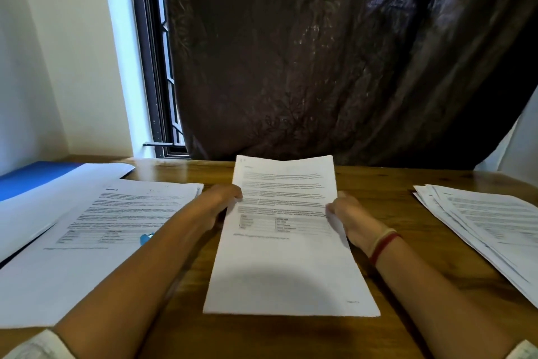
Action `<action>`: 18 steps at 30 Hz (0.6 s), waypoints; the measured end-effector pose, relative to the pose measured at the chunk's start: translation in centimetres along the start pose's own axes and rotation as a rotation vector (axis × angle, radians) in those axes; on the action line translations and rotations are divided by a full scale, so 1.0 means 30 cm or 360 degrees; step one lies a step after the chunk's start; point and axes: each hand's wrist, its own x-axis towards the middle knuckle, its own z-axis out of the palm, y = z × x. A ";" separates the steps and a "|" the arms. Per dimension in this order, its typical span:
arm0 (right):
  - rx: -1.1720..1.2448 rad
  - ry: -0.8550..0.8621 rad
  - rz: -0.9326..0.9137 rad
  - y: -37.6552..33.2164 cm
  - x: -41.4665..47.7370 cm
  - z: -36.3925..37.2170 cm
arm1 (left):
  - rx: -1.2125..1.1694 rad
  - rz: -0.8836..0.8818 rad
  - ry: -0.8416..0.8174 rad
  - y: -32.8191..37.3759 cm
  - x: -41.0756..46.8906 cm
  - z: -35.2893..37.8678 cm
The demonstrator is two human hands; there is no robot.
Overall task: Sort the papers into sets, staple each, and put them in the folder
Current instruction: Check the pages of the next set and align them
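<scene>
Now left hand point(221, 204) and right hand point(353, 220) each pinch the papers point(288, 256), perhaps several sheets, midway between the bench's point(384, 184) side edges.

Found a printed set point(288, 242) at centre, white, text above a small table, pinched at both long edges by left hand point(221, 204) and right hand point(352, 216). Saw a second stack point(116, 213) flat on the left and a loose pile point(489, 221) fanned out on the right. Spotted a blue folder point(32, 178) far left, partly under a white sheet point(58, 198). Made out a small blue thing point(146, 237) on the second stack, possibly the stapler.
</scene>
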 end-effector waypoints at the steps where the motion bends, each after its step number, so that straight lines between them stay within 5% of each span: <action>1: -0.0019 -0.0083 -0.0011 -0.003 -0.018 0.019 | -0.0017 0.0004 0.0051 -0.004 0.014 -0.012; 7: -0.0054 -0.0270 -0.0187 0.014 -0.048 0.073 | -0.0287 -0.0134 0.0135 -0.026 0.062 -0.031; 18: 0.0278 -0.0295 -0.0207 0.016 -0.082 0.050 | -0.0659 0.0086 0.0135 -0.079 0.093 0.020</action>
